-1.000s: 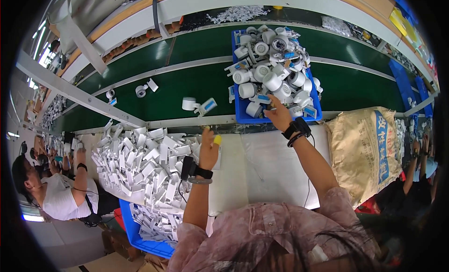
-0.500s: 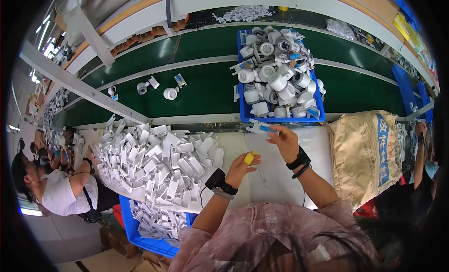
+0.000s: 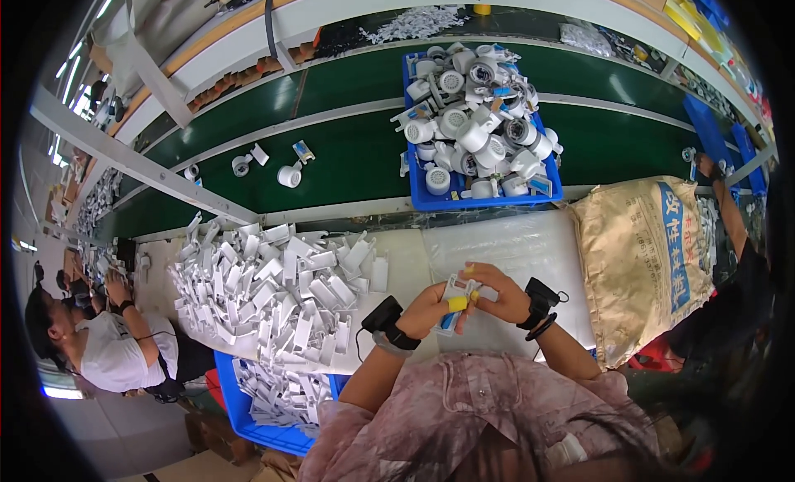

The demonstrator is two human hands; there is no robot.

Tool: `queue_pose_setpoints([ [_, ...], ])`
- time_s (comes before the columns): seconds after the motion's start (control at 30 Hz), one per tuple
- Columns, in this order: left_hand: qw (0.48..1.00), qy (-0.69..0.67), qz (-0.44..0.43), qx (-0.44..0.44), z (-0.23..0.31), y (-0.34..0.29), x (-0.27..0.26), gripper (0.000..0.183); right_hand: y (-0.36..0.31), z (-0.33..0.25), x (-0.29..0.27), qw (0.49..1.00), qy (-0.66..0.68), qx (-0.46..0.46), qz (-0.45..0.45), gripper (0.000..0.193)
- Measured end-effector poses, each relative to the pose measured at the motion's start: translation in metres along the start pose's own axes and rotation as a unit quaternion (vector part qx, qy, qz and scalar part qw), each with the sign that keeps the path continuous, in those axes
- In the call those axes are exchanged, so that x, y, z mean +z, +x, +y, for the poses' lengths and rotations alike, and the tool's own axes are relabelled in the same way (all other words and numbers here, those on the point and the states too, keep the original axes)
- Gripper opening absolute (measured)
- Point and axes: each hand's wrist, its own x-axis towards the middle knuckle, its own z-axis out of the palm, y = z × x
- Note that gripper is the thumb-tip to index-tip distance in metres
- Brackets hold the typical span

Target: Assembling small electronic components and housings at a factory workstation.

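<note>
Both my hands meet over the worktable, fingers closed around a white plastic part with a blue strip [image 3: 450, 320]. My left hand [image 3: 422, 313] grips it from the left, with a small yellow piece [image 3: 457, 303] at its thumb and fingertips; whether that is held or wrapped on a finger I cannot tell. My right hand [image 3: 502, 293] pinches the part from the far right side, its fingertips partly hidden. To the left lies a large heap of white plastic housings [image 3: 281, 275].
Beyond the table, a blue crate [image 3: 484, 204] piled with white round-headed units stands on a green conveyor [image 3: 348, 163], where several loose units lie. A brown sack [image 3: 621, 267] stands at the right; another blue crate [image 3: 273, 432] sits below the heap. Co-workers are at both sides.
My right hand has come back toward me from near the crate with the white-and-blue part. Both hands now hold it together. My left hand has moved slightly nearer to me.
</note>
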Motion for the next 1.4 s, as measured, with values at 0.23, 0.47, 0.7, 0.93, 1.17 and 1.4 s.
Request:
queue_pose_setpoints([
  [0.23, 0.993, 0.112, -0.035, 0.008, 0.033, -0.025, -0.003, 0.02, 0.002, -0.011, -0.025, 0.923, 0.282, 0.166, -0.201, 0.016],
  [0.47, 0.928, 0.339, 0.109, 0.111, 0.032, -0.027, -0.006, 0.022, 0.008, -0.025, -0.035, 0.846, 0.428, 0.214, -0.237, 0.019],
  [0.7, 0.846, 0.44, 0.221, 0.208, 0.016, -0.022, 0.014, 0.031, 0.005, -0.041, -0.018, 0.952, 0.163, 0.24, -0.1, 0.021],
  [0.93, 0.918, 0.284, 0.225, 0.162, 0.006, -0.013, 0.026, 0.028, -0.006, -0.036, -0.003, 0.939, 0.268, 0.193, 0.099, 0.014],
  [1.17, 0.959, 0.16, 0.182, 0.146, 0.005, -0.013, 0.02, 0.027, -0.005, -0.049, -0.011, 0.972, 0.157, 0.149, 0.092, 0.025],
  [1.4, 0.964, 0.165, 0.167, 0.128, 0.0, -0.012, 0.031, 0.034, -0.002, -0.06, -0.011, 0.99, -0.008, 0.067, 0.123, 0.024],
])
